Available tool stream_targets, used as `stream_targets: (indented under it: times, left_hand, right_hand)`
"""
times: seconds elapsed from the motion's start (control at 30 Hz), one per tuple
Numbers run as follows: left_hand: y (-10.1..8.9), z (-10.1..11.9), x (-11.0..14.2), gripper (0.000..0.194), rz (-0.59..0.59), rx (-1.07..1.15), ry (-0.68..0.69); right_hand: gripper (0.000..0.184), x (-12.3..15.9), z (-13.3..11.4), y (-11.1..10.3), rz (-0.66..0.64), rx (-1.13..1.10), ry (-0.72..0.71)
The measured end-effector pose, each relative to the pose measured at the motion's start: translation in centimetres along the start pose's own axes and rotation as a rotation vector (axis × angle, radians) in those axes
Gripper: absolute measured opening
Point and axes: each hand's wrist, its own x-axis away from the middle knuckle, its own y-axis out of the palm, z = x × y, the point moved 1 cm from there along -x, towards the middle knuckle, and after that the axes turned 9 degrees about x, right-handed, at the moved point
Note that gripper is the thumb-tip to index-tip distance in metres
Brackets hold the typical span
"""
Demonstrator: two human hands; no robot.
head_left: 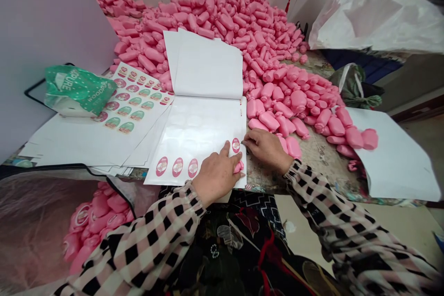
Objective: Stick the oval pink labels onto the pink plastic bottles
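Observation:
A glossy sticker sheet (194, 134) lies in front of me with a few pink oval stickers (177, 167) left along its near edge. My left hand (217, 173) rests on the sheet, curled round a small pink bottle (238, 167), its forefinger beside the last sticker (236, 145). My right hand (267, 148) sits at the sheet's right edge, fingertips pinched at that sticker's rim. What the pinch holds is too small to see.
A big heap of pink bottles (243, 23) fills the table behind. More sticker sheets (135, 97) and a green packet (78, 90) lie at left. A bag with labelled bottles (93, 226) sits by my left knee. White paper (398, 162) and a plastic bag (374, 9) lie at right.

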Motion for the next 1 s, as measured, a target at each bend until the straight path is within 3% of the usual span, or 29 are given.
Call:
stream_targets:
  times: [0.3,0.47,0.73,1.0]
  left_hand:
    - [-0.3,0.0,0.1,0.055,-0.036,0.026,-0.012]
    - [0.0,-0.1,0.0,0.056,-0.030,-0.001,0.002]
    - [0.1,0.0,0.0,0.060,-0.025,-0.019,-0.005]
    - [0.0,0.0,0.1,0.057,-0.025,0.018,-0.020]
  right_hand:
    - [0.014,0.7,0.2,1.0,0.010,-0.203,0.019]
    - [0.019,0.8,-0.3,1.2,0.025,-0.198,0.049]
    - [0.028,0.6,-1.8,0.5,0.028,-0.113,0.284]
    - [0.023,-0.7,-2.0,-0.7,-0.062,-0.122,0.315]
